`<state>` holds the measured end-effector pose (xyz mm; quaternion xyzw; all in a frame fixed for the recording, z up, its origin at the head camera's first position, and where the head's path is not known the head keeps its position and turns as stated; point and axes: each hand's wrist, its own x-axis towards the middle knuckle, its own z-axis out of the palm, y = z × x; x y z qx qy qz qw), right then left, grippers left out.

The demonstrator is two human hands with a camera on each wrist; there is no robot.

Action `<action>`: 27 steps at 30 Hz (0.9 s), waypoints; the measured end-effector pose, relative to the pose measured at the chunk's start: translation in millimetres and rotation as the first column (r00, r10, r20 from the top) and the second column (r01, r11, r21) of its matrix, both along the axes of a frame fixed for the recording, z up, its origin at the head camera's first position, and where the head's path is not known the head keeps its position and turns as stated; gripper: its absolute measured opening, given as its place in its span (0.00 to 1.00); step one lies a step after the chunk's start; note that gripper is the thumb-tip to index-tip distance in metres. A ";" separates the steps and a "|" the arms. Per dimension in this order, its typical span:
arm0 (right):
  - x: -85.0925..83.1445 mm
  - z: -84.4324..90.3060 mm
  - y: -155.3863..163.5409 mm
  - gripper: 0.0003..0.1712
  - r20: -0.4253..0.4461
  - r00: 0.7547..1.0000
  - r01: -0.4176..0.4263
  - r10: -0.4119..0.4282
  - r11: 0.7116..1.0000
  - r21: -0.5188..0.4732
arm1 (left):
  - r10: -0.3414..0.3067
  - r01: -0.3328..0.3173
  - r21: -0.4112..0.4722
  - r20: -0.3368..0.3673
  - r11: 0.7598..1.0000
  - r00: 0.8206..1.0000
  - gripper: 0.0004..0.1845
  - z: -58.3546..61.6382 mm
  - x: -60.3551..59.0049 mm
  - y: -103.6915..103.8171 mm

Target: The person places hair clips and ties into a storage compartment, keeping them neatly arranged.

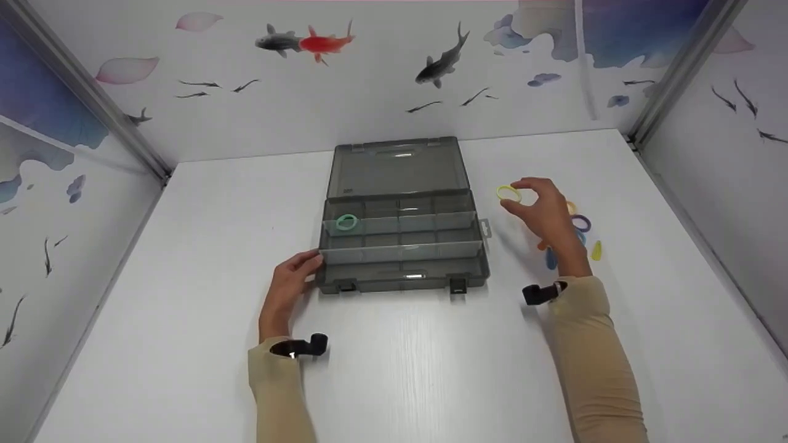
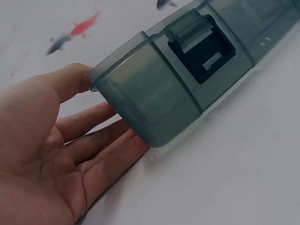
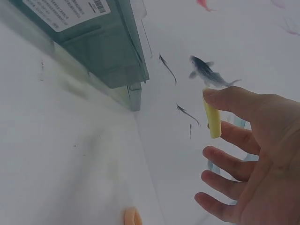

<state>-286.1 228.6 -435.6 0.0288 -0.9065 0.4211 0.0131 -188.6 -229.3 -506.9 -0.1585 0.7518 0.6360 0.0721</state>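
Observation:
My right hand (image 1: 545, 212) pinches a yellow hair tie (image 1: 508, 194) between thumb and index finger, in the air to the right of the box. The right wrist view shows that hair tie (image 3: 213, 115) edge-on, the other fingers spread below it. My left hand (image 1: 289, 286) touches the left front corner of a grey see-through compartment box (image 1: 404, 288), thumb at the rim and fairly straight fingers against the side wall (image 2: 140, 89). The box's lid (image 1: 400, 169) is folded back. A green hair tie (image 1: 346, 222) lies in its back left compartment.
Right of the box, partly hidden by my right hand and forearm, lies a small group: a purple hair tie (image 1: 581, 223), a yellow hair clip (image 1: 596, 250), a blue piece (image 1: 551, 258) and an orange piece (image 1: 542, 245). Walls with painted fish enclose the white table (image 1: 400, 369).

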 end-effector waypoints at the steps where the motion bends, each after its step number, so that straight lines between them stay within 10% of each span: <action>1: 0.2 0.1 -1.6 0.31 -0.011 1.000 -0.011 0.011 1.000 0.001 | 0.004 -0.004 0.001 0.001 1.000 1.000 0.26 0.2 0.2 0.0; 27: -7.5 8.0 -66.4 0.27 -0.062 0.975 -0.213 0.213 0.977 0.001 | -0.002 0.002 0.006 0.011 1.000 1.000 0.26 1.5 -1.0 -0.4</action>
